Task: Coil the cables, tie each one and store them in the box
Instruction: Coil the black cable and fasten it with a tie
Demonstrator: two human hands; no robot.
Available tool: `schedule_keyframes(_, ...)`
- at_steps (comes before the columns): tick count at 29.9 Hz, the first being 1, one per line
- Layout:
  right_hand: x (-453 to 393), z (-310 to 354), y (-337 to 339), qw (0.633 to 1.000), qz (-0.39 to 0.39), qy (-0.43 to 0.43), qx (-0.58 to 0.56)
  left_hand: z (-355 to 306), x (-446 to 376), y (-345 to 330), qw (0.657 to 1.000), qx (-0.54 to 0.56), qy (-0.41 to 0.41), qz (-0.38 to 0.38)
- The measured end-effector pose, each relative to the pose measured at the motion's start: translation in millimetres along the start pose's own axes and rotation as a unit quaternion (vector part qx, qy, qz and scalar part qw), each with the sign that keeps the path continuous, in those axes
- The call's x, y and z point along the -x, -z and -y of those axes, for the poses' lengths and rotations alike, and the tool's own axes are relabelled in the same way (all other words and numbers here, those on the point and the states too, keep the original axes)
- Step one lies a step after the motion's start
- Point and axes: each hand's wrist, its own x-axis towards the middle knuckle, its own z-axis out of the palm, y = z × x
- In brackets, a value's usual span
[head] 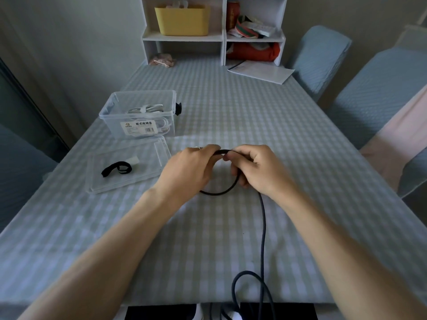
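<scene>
Desk under a pale checked cloth, white shelf unit at its far end, covered chairs to the right. Nearest: slack of the dark cable trails off the near edge and loops below it. Mid-desk: left hand and right hand meet over the first loop, each with fingers curled and pinching the cable where the loop closes; the loop's lower arc rests on the cloth. Left of the hands: clear lid lying flat with a black strap on it. Beyond: open clear box holding what looks like an already coiled white cable. Judged step: early coiling, one turn made. Next move needs more slack drawn up and laid into a matching loop, then the strap.
</scene>
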Motion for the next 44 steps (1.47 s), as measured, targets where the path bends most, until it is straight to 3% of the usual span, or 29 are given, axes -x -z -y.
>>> schedule_keyframes(7,-2,7,10,0.966,0.068,-0.121,-0.22,-5,-1,2,0.978,0.176,0.103,0.034)
schedule_keyframes(10,-3,7,14,0.958,0.078,-0.127,-0.246,-11,-2,5,0.919,0.325,0.217,0.043)
schedule_keyframes(13,-5,3,14,0.958,0.045,-0.114,-0.258,-12,-4,16,0.856,0.444,0.259,0.048)
schedule_keyframes(19,-4,7,5,0.986,0.035,-0.063,-0.153,-15,-13,23,0.794,0.519,0.287,0.136)
schedule_keyframes(24,-5,9,0,0.983,0.018,-0.07,-0.171,-22,-14,21,0.737,0.568,0.343,0.13)
schedule_keyframes(29,-2,10,4,0.954,0.113,-0.102,-0.258,-15,-14,22,0.656,0.65,0.378,0.074)
schedule_keyframes(31,-2,12,7,0.954,0.115,-0.1,-0.257,-12,-14,27,0.662,0.642,0.375,0.091)
schedule_keyframes(35,-3,14,5,0.977,0.102,-0.088,-0.165,-15,-11,32,0.761,0.545,0.319,0.146)
schedule_keyframes(37,-3,15,3,0.977,0.095,-0.095,-0.165,-18,-11,28,0.786,0.525,0.294,0.139)
schedule_keyframes(41,0,16,5,0.958,0.118,-0.125,-0.229,-14,-14,23,0.77,0.545,0.321,0.08)
schedule_keyframes(44,4,14,5,0.96,0.155,-0.156,-0.176,-4,-16,23,0.756,0.557,0.34,0.042)
